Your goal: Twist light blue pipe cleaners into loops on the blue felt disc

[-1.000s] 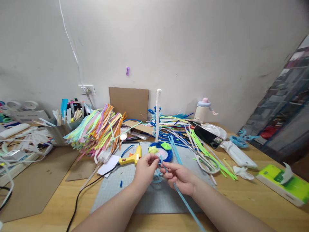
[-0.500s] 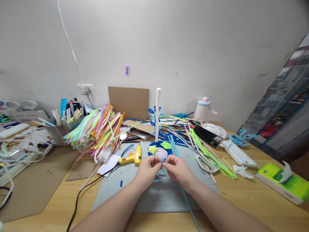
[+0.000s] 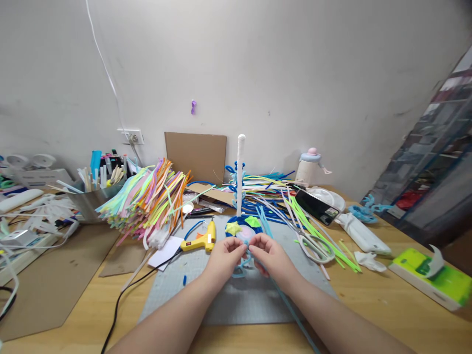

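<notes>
Both hands meet over the grey mat, pinching a light blue fuzzy stem piece (image 3: 239, 271) whose loops hang below the fingers. My left hand (image 3: 225, 255) has thumb and forefinger closed on it, and my right hand (image 3: 268, 256) grips it from the other side. Just behind the fingertips lies a dark blue round base (image 3: 231, 221) bearing a yellow star (image 3: 233, 228), a green shape (image 3: 252, 221) and a pale pink disc. A white fuzzy rod (image 3: 240, 172) rises upright from behind it. Long light blue stems (image 3: 291, 307) run beneath my right hand towards the front edge.
On the cutting mat (image 3: 177, 305), a yellow glue gun (image 3: 202, 240) lies left, scissors (image 3: 313, 246) right. Colourful stems (image 3: 147, 201) fill the back left. A phone (image 3: 317, 206), bottle (image 3: 309, 167) and green tissue pack (image 3: 429, 275) stand or lie at the right.
The fingers of my right hand have shifted slightly around the light blue piece. The front ends of the long light blue stems have swung to the right.
</notes>
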Motion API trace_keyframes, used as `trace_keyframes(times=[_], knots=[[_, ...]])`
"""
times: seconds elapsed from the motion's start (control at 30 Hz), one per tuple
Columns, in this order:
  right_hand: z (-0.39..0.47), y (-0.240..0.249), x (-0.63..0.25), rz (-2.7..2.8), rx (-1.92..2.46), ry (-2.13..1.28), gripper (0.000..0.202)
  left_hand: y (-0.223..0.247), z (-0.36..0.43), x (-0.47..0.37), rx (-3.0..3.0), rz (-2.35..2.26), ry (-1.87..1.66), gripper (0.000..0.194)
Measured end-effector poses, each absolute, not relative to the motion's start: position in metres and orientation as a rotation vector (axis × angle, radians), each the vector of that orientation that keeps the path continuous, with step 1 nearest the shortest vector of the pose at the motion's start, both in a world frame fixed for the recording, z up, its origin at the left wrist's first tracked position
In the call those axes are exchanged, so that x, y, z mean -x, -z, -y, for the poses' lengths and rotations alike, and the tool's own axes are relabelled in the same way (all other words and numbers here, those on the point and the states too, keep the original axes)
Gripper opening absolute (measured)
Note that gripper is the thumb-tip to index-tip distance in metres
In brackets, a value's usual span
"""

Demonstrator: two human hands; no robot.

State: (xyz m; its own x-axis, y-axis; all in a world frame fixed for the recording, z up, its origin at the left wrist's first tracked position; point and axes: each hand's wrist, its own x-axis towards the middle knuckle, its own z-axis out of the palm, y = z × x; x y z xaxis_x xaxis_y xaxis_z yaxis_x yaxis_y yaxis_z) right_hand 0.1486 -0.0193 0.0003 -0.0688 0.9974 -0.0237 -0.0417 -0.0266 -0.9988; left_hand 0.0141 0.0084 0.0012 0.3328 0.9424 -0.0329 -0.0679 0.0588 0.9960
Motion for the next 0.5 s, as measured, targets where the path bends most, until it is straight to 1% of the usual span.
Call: trace_keyframes(times=[0.3,0.5], knots=[[0.0201,-0.0036,-0.1508,1.106,1.061,-1.506,0.019,-0.0073,-0.0085,-0.0113,-1.278,-0.859,-0.891,0.031],[0.0207,-0.0035,-0.1493,1.026,1.011,-1.606,0.019,-0.0071,-0.0064,-0.0132,-1.229,-0.83,-0.915,0.024]])
